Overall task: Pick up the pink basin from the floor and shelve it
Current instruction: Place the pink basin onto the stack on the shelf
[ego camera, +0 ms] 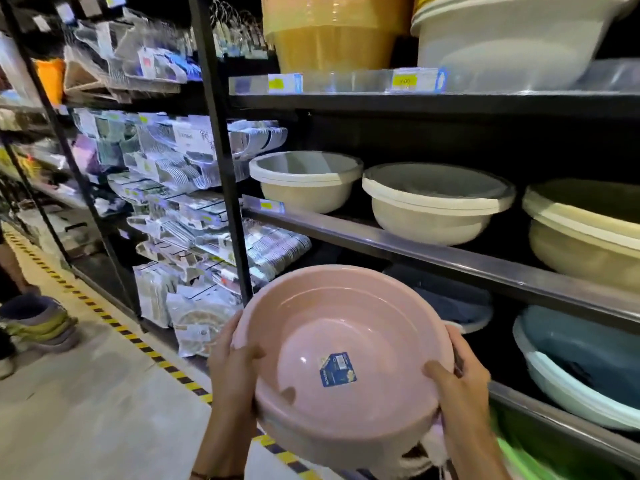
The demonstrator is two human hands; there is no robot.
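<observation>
Pink basin [343, 358] is held tilted before the shelf [450, 251], clamped by left grip [232, 368] and right grip [459, 379] at opposite rims.

Item: pink basin [343, 344]
Form: round, smooth plastic, rolled rim
Marking: blue label stuck inside, near the bottom
Pose: tilted, open side facing the camera
Position: off the floor, raised in front of the lower shelves [450, 268]
</observation>
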